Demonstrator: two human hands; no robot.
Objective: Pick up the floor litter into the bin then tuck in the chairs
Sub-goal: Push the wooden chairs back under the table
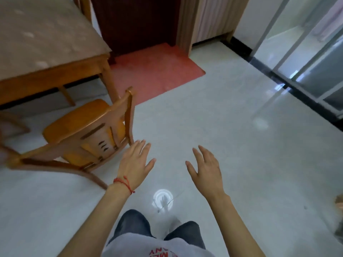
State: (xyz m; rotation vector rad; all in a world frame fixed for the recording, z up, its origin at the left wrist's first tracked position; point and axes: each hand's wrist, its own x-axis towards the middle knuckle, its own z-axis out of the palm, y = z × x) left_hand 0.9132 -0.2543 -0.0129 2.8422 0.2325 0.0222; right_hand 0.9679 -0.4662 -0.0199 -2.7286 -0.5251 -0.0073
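A wooden chair (81,130) stands at the left, pulled out from the wooden table (46,69), its backrest toward me and its seat facing the table. My left hand (135,162), with a red string on the wrist, is held out flat with straight fingers just right of the chair's backrest post, apart from it. My right hand (206,167) hovers over the bare floor with fingers spread, holding nothing. I see no litter or bin on the floor in this view.
A red mat (154,71) lies before a dark doorway at the back. Glass sliding doors (306,58) with a black threshold run along the right. Pale glossy tiles (241,145) stretch ahead. Something blurred sits at the right edge (339,203).
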